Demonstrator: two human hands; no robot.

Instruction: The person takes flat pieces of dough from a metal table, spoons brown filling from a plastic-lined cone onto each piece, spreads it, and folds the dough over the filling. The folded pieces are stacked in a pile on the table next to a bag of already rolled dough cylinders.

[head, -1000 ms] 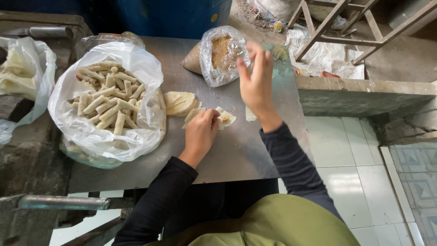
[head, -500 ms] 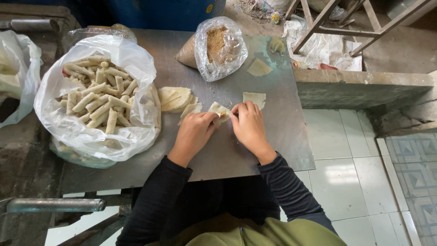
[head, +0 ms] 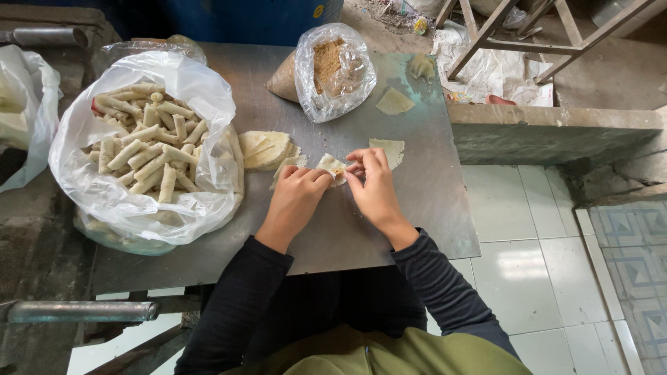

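My left hand [head: 297, 196] and my right hand [head: 374, 186] meet over a small pale wrapper [head: 331, 167] on the metal table [head: 417, 208], fingers of both pinching its folded edges. A bit of filling shows at its open end. Just left of my hands lies a stack of flat pale wrappers [head: 265, 148]. A single wrapper [head: 390, 149] lies flat right beside my right hand. Farther left, a white plastic bag [head: 146, 149] holds several finished rolls.
A clear bag of brown crumbly filling [head: 334, 68] stands at the table's far side, with a loose wrapper piece [head: 394, 102] beside it. Another white bag [head: 24, 111] sits at the far left. A concrete ledge [head: 556, 128] and tiled floor [head: 542, 271] lie to the right.
My right hand came back from the filling bag at the far side to the wrapper. Both hands now work it together, and a second wrapper lies flat beside them.
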